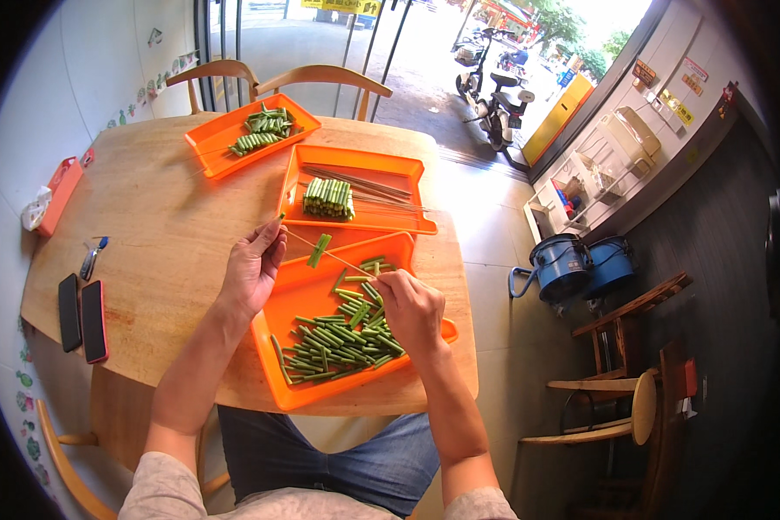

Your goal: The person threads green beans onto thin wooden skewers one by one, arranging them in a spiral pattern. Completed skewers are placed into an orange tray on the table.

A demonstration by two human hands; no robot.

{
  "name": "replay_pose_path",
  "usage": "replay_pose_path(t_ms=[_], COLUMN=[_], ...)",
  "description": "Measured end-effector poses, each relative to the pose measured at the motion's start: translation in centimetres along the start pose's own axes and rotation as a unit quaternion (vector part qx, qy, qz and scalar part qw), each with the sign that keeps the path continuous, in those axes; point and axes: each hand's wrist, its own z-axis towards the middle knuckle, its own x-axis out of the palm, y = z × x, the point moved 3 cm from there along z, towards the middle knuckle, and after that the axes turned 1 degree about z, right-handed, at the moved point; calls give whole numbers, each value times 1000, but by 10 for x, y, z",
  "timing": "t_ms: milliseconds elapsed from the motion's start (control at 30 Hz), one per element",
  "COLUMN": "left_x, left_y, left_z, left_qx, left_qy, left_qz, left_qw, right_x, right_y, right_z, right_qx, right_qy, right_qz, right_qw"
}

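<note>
My right hand (411,311) grips a thin wooden skewer (338,258) above the right part of the nearest orange tray (270,354). Short pieces of green stalk (322,250) are threaded across the skewer between my hands. Near the skewer's other end, my left hand (260,260) pinches a small green stalk piece (282,216) between thumb and finger. Many loose cut green stalks (338,348) lie in the nearest tray. The middle orange tray (364,156) holds bare skewers (364,182) and a neat stack of skewered stalks (328,198).
A third orange tray (211,133) with green stalks stands at the back left. Two phones (94,322), keys (91,260) and a red tissue box (62,195) lie on the wooden table (162,260). Chairs (328,75) stand behind it; blue buckets (559,266) are on the right.
</note>
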Motion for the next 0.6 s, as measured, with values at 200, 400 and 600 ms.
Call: replay_pose_path(t_ms=[200, 400, 600], left_x=[5, 7, 4], left_y=[-1, -3, -1], left_z=[-4, -4, -2], left_qx=[-2, -2, -17], left_qy=[-4, 11, 17], left_qz=[8, -2, 6], left_qw=[1000, 1000, 1000], right_x=[2, 4, 1], right_y=[-1, -3, -1], right_z=[-2, -1, -1], right_qx=[5, 46, -13], right_qy=[25, 24, 10], right_qz=[-14, 50, -18], right_qw=[1000, 997, 1000])
